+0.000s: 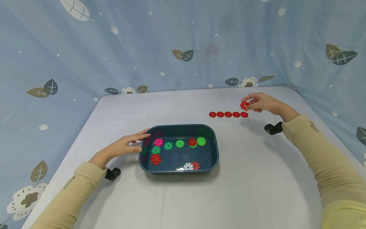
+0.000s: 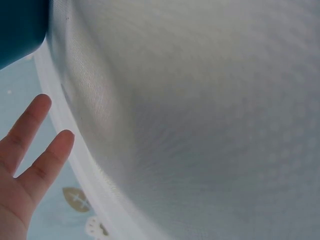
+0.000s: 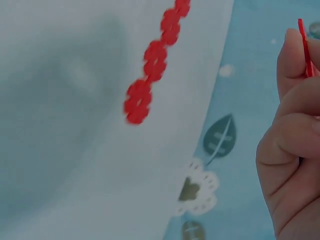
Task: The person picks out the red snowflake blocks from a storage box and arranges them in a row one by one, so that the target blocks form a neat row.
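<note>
Two beige sleeves [image 1: 61,200] lie nearest us, over the white desk [image 1: 243,197]. Past them we see the dark blue tray [image 1: 178,172] with loose discs [image 1: 179,143] inside: pink, green, white and red. At its left end rests the left hand [image 1: 125,146], fingers fairly straight and spread, touching the rim; we judge that a stray push there could slide the tray and shuffle its contents.

Farther off to the right, five red discs [image 1: 228,114] lie flat in a row on the desk. At the row's right end the right hand [image 1: 261,103] pinches a sixth, the held disc [image 1: 244,105], between thumb and fingers. The row seems easy to disturb: a knuckle brushing the end piece, or a clumsy lowering, could knock it crooked. The held disc is thin, so a loose pinch might let it twist or drop. Beyond hangs the patterned blue cloth [image 1: 143,63].

In the tray, red discs overlap others, so we cannot count what lies beneath. The left wrist view shows only two fingers and one tray corner, leaving the pressure unclear. The right wrist view cuts off the row's top and shows the held disc edge-on; we cannot tell its height above the desk.
</note>
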Demonstrator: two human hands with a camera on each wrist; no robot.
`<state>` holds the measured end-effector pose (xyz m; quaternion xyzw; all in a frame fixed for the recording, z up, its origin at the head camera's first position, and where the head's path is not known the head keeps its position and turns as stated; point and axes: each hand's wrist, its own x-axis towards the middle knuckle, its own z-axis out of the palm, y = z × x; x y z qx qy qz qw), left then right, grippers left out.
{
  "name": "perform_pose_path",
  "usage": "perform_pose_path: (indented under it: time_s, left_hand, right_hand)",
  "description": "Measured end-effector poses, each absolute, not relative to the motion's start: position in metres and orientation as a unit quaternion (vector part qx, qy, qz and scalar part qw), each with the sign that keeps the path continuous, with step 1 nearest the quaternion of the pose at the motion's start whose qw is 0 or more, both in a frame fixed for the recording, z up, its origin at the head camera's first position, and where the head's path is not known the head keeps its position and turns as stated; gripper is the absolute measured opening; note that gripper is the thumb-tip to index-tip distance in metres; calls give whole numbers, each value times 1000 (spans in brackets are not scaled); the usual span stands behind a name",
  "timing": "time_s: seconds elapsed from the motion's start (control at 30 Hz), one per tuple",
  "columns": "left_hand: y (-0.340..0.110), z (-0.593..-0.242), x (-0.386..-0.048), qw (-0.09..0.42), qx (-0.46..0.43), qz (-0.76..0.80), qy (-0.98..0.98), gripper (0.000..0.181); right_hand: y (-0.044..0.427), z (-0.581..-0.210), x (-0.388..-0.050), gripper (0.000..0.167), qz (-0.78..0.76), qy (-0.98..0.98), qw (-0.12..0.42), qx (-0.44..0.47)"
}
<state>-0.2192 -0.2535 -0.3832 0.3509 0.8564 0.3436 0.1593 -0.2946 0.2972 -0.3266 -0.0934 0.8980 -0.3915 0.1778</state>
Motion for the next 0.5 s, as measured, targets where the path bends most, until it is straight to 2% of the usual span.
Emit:
perform_pose_path:
  time_s: [0.5]
  left_hand:
    - [-253,-382,-219,162,352,343,856,57]
  right_hand:
    - [330,-364,-301,47,-430,890,150,-6]
